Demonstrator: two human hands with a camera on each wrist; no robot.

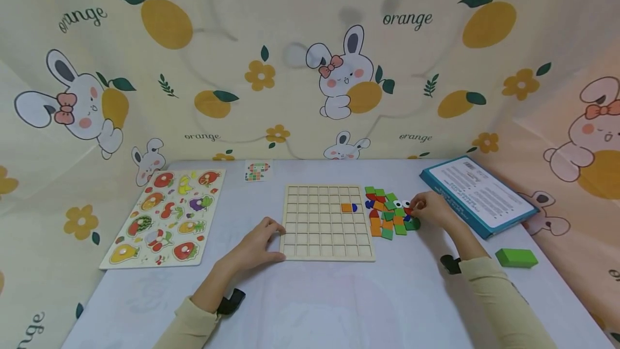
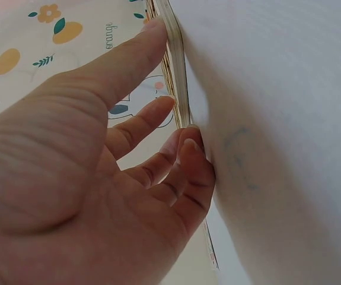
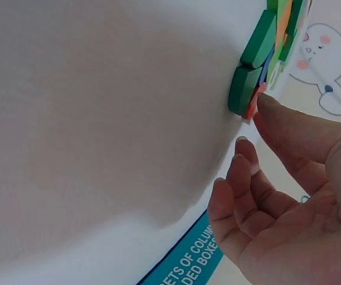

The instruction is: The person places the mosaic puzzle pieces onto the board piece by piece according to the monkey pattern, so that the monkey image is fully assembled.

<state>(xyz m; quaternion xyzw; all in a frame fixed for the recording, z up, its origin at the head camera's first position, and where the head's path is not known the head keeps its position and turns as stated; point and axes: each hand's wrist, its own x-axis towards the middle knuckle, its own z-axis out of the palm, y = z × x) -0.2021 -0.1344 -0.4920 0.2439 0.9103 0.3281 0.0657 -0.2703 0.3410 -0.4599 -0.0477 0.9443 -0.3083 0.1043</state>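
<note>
A pale wooden grid board (image 1: 324,233) lies on the table, with an orange square tile (image 1: 346,208) and a blue half-round tile (image 1: 354,208) set side by side in its upper right cells. My left hand (image 1: 254,244) rests at the board's left edge, thumb and fingertips touching its side (image 2: 179,71). To the right of the board is a loose pile of green, orange, red and blue tiles (image 1: 387,217). At the pile's right side my right hand (image 1: 432,209) pinches a red tile (image 3: 253,104) between thumb and forefinger; its shape is mostly hidden. Dark green pieces (image 3: 245,89) lie beside it.
On the left lies a fruit puzzle board (image 1: 162,220). A small pattern card (image 1: 257,171) is at the back. A blue-edged box (image 1: 477,193) and a green block (image 1: 516,258) are on the right. Behind the table (image 1: 315,306) hangs a printed cloth (image 1: 290,69).
</note>
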